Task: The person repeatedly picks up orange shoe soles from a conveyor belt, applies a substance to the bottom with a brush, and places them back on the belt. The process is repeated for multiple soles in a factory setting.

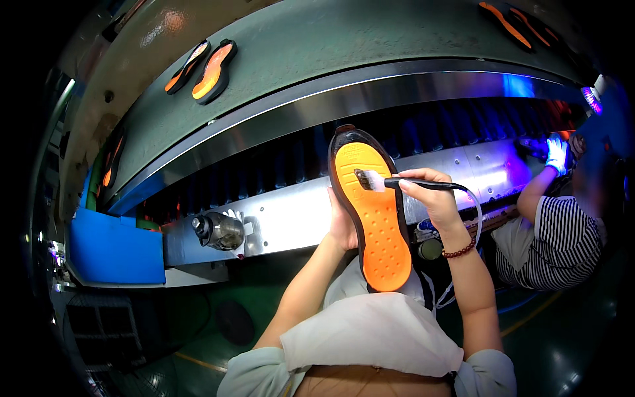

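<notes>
A shoe sole with an orange inner face and a dark raised rim stands tilted up before me, its dark end pointing away. My left hand grips its left edge from beneath, the fingers partly hidden behind it. Between the fingers of my right hand is a brush with a black handle and a pale cable or hose running from its back end. Its whitish, dark-tipped bristles touch the upper part of the orange face. A beaded bracelet circles my right wrist.
More soles lie on the green conveyor belt beyond the metal rail. A dark bottle rests on the steel ledge at left, near a blue panel. At right another person in a striped top works with a gloved hand.
</notes>
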Tool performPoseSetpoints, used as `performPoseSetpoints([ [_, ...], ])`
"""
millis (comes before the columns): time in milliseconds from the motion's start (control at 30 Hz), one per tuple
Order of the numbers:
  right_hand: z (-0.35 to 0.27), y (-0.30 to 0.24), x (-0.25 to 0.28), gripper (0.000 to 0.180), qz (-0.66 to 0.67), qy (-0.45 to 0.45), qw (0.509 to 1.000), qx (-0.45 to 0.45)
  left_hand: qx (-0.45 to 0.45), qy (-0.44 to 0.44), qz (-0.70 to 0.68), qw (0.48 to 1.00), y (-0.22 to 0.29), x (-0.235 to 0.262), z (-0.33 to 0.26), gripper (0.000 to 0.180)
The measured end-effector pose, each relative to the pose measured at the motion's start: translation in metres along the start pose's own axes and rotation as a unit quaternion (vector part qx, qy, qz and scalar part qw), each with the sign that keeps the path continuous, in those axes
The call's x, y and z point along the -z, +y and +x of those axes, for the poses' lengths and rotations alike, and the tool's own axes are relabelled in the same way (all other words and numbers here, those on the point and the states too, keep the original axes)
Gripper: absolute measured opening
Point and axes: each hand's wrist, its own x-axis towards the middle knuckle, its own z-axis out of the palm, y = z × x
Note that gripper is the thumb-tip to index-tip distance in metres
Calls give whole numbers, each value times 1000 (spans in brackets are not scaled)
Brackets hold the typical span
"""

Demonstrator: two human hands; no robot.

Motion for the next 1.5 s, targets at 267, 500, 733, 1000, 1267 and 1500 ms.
performPoseSetpoints([
  [267,12,-11,-12,17,-9,26,997,70,-23,-15,73,997,-13,-16,-5,89],
  [500,-2,-10,-48,14,-330,75,873,352,-71,110,167,977,-26,-33,0,82],
  [733,-66,-16,-40,10,-419,-105,858,277,-158,140,232,950,5,-30,-13,83],
  [1000,-42,-58,-28,14,-143,-43,975,166,-37,-11,146,988,-17,-60,-28,89],
  [1267,-53,-56,-40,15,-112,-230,955,152,-48,-85,8,995,-17,-58,-31,83],
  [1500,-48,-65,-33,15,-172,-172,954,176,-39,81,252,964,-19,-79,-40,90],
])
